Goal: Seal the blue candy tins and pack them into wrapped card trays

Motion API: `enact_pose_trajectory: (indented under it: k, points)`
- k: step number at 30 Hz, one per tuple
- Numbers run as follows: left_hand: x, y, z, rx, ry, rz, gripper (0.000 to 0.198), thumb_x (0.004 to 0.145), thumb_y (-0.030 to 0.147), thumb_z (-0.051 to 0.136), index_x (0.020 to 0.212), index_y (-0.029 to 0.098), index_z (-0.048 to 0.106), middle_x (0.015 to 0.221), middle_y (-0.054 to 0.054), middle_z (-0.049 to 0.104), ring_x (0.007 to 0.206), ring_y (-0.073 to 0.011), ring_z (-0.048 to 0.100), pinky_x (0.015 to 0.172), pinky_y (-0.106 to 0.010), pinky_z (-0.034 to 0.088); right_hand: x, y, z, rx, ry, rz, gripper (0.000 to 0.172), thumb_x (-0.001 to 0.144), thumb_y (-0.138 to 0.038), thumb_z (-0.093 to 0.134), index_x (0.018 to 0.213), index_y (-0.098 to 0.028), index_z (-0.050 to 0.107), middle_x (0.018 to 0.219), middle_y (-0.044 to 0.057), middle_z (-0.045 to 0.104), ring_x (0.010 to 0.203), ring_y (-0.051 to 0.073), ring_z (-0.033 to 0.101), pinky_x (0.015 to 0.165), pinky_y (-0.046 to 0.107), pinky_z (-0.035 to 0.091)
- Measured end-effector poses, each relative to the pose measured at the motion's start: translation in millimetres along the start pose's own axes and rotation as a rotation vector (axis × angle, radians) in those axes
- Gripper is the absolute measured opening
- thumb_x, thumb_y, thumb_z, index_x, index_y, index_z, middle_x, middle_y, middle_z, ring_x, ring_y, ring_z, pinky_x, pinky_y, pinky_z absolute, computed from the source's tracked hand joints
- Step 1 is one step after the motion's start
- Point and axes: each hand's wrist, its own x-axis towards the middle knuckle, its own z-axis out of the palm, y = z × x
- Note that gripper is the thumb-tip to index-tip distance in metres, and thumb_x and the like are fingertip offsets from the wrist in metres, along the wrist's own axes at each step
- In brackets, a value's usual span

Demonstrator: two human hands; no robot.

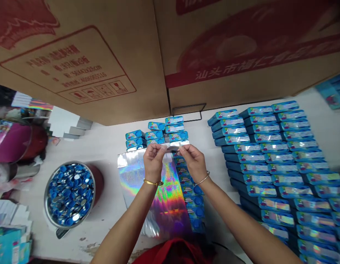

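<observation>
A small shiny strip, apparently a sticker, is stretched between both my hands over the blue boxes. My left hand pinches its left end between thumb and forefinger. At the right end, my right hand has thumb and fingertips closed on it. Under my left wrist lies a stack of rainbow-silver holographic sheets. A row of small blue boxes with round blue spots runs along the stack's right edge. Just beyond my fingertips stand more blue boxes, partly hidden by my hands.
At left stands a metal pot full of blue-and-silver caps. Many blue boxes with shiny strips stand in rows at right. Large cartons wall off the back, with a black wire stand at their foot.
</observation>
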Motion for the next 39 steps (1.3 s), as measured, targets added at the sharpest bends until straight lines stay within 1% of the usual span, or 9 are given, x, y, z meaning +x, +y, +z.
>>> enact_pose_trajectory:
  k: [3, 9, 18, 23, 26, 29, 31, 34, 39]
  points:
    - [12, -14, 15.7, 0.127, -0.011, 0.077, 0.018, 0.07, 0.029, 0.071, 0.069, 0.018, 0.057, 0.066, 0.003, 0.055, 0.063, -0.0106, 0.052, 0.067, -0.025, 0.043, 22, 0, -17, -0.064, 0.039, -0.02, 0.031, 0.086, -0.046, 0.053, 0.071, -0.02, 0.055, 0.064, -0.003, 0.052, 0.061, 0.012, 0.046, 0.061, 0.025, 0.038]
    - [36, -32, 43.7, 0.653, 0.101, 0.403, 0.013, 0.075, 0.023, 0.066, 0.066, 0.019, 0.058, 0.083, -0.002, 0.057, 0.089, -0.0194, 0.053, 0.087, -0.036, 0.038, 69, 10, -49, -0.56, 0.055, -0.131, 0.03, 0.084, -0.042, 0.052, 0.064, -0.02, 0.057, 0.052, -0.004, 0.046, 0.053, 0.012, 0.041, 0.059, 0.026, 0.032]
    - [39, -45, 55.9, 1.109, 0.147, 0.369, 0.01, 0.078, 0.028, 0.063, 0.082, 0.022, 0.058, 0.102, -0.006, 0.055, 0.1, -0.0275, 0.049, 0.085, -0.041, 0.034, 85, 32, -49, -0.759, 0.016, -0.123, 0.025, 0.084, -0.036, 0.051, 0.071, -0.02, 0.064, 0.063, 0.0, 0.06, 0.065, 0.016, 0.055, 0.073, 0.031, 0.034]
    - [42, -38, 55.3, 1.094, 0.226, 0.299, 0.043, 0.071, 0.031, 0.067, 0.107, 0.02, 0.047, 0.111, -0.01, 0.051, 0.108, -0.0309, 0.048, 0.088, -0.045, 0.035, 77, 53, -46, -0.501, 0.043, -0.139, 0.03, 0.085, -0.037, 0.05, 0.097, -0.019, 0.07, 0.071, 0.001, 0.061, 0.063, 0.015, 0.054, 0.064, 0.028, 0.04]
    - [44, -39, 57.7, 1.067, 0.207, 0.283, 0.04, 0.071, 0.027, 0.066, 0.105, 0.021, 0.047, 0.109, -0.01, 0.053, 0.107, -0.0316, 0.048, 0.088, -0.046, 0.035, 70, 64, -49, -0.497, -0.015, -0.191, 0.034, 0.088, -0.033, 0.045, 0.109, -0.02, 0.069, 0.074, 0.002, 0.061, 0.066, 0.016, 0.055, 0.066, 0.029, 0.041]
    - [48, -40, 57.7, 1.019, 0.178, 0.277, 0.029, 0.072, 0.021, 0.063, 0.099, 0.022, 0.051, 0.103, -0.008, 0.056, 0.104, -0.0313, 0.05, 0.087, -0.048, 0.035, 64, 65, -54, -0.751, -0.081, -0.224, 0.033, 0.088, -0.026, 0.044, 0.109, -0.023, 0.069, 0.077, 0.003, 0.063, 0.078, 0.019, 0.056, 0.075, 0.034, 0.037]
    - [51, -38, 48.5, 0.959, 0.134, 0.291, 0.02, 0.076, 0.017, 0.059, 0.094, 0.023, 0.053, 0.098, -0.006, 0.059, 0.099, -0.0282, 0.053, 0.087, -0.046, 0.036, 60, 56, -54, -0.916, -0.058, -0.267, 0.034, 0.089, -0.024, 0.043, 0.112, -0.021, 0.068, 0.084, 0.006, 0.064, 0.084, 0.022, 0.055, 0.077, 0.036, 0.033]
    - [54, -24, 13.1, 0.896, 0.05, 0.421, 0.015, 0.084, 0.018, 0.051, 0.097, 0.022, 0.057, 0.1, -0.005, 0.061, 0.096, -0.0227, 0.056, 0.087, -0.04, 0.038, 46, 33, -41, -1.011, 0.014, -0.408, 0.037, 0.093, -0.026, 0.04, 0.122, -0.02, 0.061, 0.092, 0.008, 0.063, 0.087, 0.023, 0.051, 0.078, 0.037, 0.03]
    - [49, -1, -62.7, 1.182, -0.145, 0.64, 0.019, 0.09, 0.022, 0.045, 0.097, 0.021, 0.063, 0.097, -0.007, 0.063, 0.094, -0.0228, 0.054, 0.084, -0.037, 0.039, 16, 8, 7, -1.059, -0.261, -0.585, 0.034, 0.096, -0.03, 0.04, 0.121, -0.02, 0.06, 0.089, 0.007, 0.062, 0.084, 0.022, 0.046, 0.078, 0.037, 0.027]
